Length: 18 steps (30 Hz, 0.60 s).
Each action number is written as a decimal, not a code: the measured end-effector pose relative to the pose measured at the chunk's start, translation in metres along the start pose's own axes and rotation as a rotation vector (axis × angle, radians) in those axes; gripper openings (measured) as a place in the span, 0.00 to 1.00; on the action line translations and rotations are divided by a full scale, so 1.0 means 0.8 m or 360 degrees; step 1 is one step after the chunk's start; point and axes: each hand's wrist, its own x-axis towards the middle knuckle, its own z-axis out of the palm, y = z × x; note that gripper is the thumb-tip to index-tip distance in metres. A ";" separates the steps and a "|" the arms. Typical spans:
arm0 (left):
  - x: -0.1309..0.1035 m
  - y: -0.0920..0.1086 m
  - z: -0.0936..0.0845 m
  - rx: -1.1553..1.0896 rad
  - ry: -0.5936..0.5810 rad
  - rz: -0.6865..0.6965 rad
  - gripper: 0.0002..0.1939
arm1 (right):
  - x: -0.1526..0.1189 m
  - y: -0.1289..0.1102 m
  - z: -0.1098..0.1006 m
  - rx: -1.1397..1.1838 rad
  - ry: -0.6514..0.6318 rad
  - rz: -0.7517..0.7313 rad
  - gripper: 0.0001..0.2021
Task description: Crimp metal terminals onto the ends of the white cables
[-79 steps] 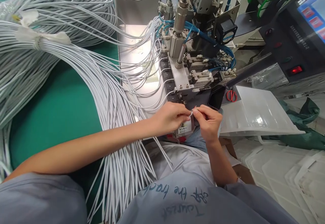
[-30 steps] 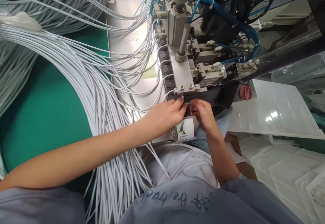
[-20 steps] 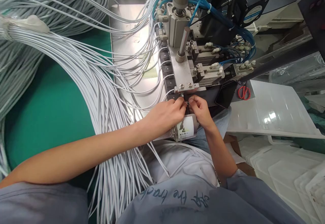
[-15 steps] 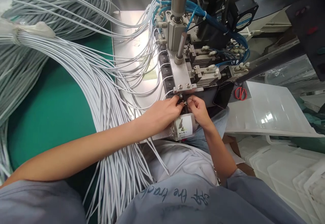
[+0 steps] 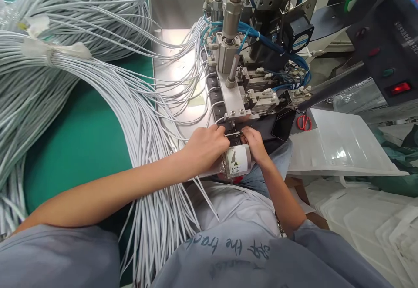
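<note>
Dozens of white cables [image 5: 146,157] fan out on my left, tied together farther back and lying over a green table [image 5: 85,118], with a big coil [image 5: 104,22] of similar cable behind them. Ahead of me stands a pneumatic machine [image 5: 233,98] with metal cylinders and blue air tubing [image 5: 274,44], several cables running in a row to its left edge. Translucent plastic sheeting [image 5: 349,144] lies to the right, and above it sits a dark control box [image 5: 388,44] with a glowing red switch [image 5: 400,88]. My left hand [image 5: 207,146] is closed on one thin white cable [image 5: 231,135], right at the machine's near end. My right hand [image 5: 256,144] has its fingers curled in at that cable's tip; I cannot tell whether they pinch it. Just below is a labelled cover [image 5: 237,162]. A black smartphone [image 5: 283,125] lies near my right hand, red-handled scissors [image 5: 304,122] just beside it.
</note>
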 end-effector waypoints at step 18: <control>0.006 -0.005 -0.019 -0.0269 0.0023 -0.0184 0.13 | -0.143 -0.022 0.085 -0.0955 -0.0534 0.0036 0.09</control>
